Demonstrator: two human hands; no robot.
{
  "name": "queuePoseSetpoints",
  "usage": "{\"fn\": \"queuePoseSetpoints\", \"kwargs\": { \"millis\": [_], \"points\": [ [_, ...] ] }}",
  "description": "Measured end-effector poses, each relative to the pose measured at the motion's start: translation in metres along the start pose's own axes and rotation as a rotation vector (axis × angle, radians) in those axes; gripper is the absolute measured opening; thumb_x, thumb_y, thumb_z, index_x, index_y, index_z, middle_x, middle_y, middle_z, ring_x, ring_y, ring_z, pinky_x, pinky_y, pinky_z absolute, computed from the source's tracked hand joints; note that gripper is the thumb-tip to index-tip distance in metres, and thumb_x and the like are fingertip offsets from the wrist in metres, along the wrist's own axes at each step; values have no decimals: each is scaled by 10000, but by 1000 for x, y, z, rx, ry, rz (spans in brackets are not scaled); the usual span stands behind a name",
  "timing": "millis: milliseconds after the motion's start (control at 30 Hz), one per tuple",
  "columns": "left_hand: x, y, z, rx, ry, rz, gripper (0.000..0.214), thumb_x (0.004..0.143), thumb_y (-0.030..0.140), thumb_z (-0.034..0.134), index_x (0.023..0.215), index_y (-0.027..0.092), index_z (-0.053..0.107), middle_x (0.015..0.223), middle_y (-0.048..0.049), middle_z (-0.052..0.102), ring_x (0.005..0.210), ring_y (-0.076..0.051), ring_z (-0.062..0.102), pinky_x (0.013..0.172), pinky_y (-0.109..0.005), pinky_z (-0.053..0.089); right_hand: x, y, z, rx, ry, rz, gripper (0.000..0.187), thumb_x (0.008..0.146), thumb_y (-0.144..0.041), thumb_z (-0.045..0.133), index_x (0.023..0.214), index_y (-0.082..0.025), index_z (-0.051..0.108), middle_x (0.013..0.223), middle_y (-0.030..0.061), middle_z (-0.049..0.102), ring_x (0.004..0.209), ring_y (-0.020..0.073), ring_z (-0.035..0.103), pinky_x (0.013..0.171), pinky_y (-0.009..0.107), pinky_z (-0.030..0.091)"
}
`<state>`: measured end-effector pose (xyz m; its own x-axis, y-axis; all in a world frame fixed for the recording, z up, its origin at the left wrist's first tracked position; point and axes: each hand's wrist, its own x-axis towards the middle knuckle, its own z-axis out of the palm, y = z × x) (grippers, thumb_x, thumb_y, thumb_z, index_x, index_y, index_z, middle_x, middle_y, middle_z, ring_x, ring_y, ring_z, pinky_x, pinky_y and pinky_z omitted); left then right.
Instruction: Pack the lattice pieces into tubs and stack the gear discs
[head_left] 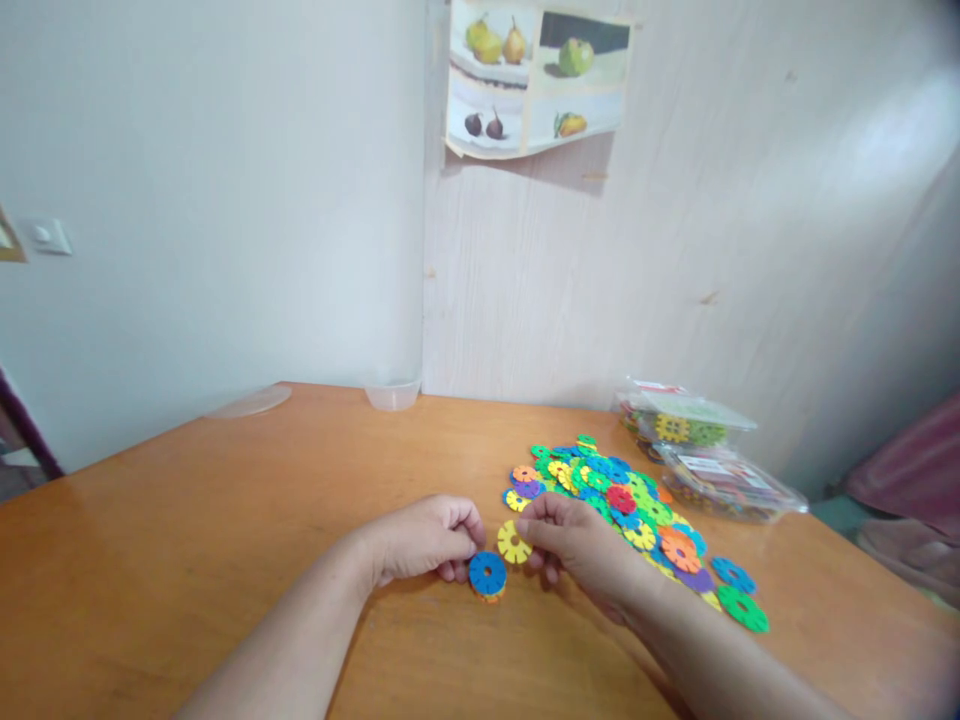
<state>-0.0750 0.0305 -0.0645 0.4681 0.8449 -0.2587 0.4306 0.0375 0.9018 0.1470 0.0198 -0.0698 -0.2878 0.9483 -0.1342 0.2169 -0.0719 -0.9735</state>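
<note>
My left hand (439, 535) is curled closed at the left side of a small stack of notched plastic discs, its thumb and fingertips against the edge. A blue disc (488, 573) tops the stack, and orange and yellow edges peek out below it. Whether the stack touches the table, I cannot tell. Pinched between the thumb and finger of my right hand (566, 535) is a yellow notched disc (514, 542), tilted up to face me, just right of the blue one and slightly higher.
A loose pile of coloured notched discs (622, 498) spreads beyond my right hand. Clear plastic packs (731, 480) stand at the back right of the wooden table (225, 560). Near the wall are a clear bowl (392, 396) and a flat clear lid (251, 402).
</note>
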Motion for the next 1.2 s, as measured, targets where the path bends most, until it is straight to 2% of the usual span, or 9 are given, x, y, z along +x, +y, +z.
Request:
{"fn": "queuePoseSetpoints", "kwargs": {
  "millis": [167,333,433,533,633,700,933,1200],
  "points": [
    [-2,2,0,-31,-18,8,240,654,176,555,885,153,614,711,3,661,623,-109,602,559,-206,437,-5,2,21,130,-87,38,306,741,-426,709,834,-169,572,600,-13,635,487,88,535,468,196,395],
    [-2,0,-1,-41,-24,10,239,650,165,556,884,155,608,707,9,652,616,-105,593,562,-207,437,-3,4,21,104,-72,53,260,752,-382,680,859,-161,598,607,-15,617,501,91,525,503,218,407],
    [-1,-2,-1,-43,-29,11,247,650,163,555,891,154,607,703,9,647,622,-109,600,563,-209,438,-5,4,18,-15,-62,23,239,781,-384,651,874,-168,611,624,-23,589,529,97,503,510,225,381],
    [0,-3,-2,-41,-30,23,246,658,169,559,898,153,612,699,10,641,623,-110,600,569,-211,441,-8,5,19,-264,-30,-91,288,737,-377,715,930,-179,632,687,-26,568,595,104,475,526,227,337],
    [0,-3,-1,-46,-26,23,244,653,164,559,891,151,609,690,14,633,605,-103,585,562,-208,431,-13,5,21,-547,-23,-205,314,662,-354,785,890,-190,643,711,-28,558,627,105,451,536,230,297],
    [0,-2,-1,-52,-23,13,250,648,160,558,893,149,605,690,13,635,605,-104,583,561,-209,430,-16,5,22,-661,-34,-244,273,682,-361,766,865,-196,647,715,-23,568,625,106,450,530,235,274],
    [-1,0,0,-40,-25,0,274,636,161,563,905,147,619,694,6,644,625,-111,596,573,-212,443,-19,1,25,-746,8,-296,150,768,-339,654,836,-206,640,776,0,588,649,117,474,542,233,293],
    [-2,3,-1,-36,-36,4,273,653,175,574,920,143,620,700,8,648,622,-108,602,583,-218,446,-20,-2,26,-744,-7,-286,223,740,-366,679,903,-217,652,841,12,612,679,126,502,566,229,320]
  ]
}}
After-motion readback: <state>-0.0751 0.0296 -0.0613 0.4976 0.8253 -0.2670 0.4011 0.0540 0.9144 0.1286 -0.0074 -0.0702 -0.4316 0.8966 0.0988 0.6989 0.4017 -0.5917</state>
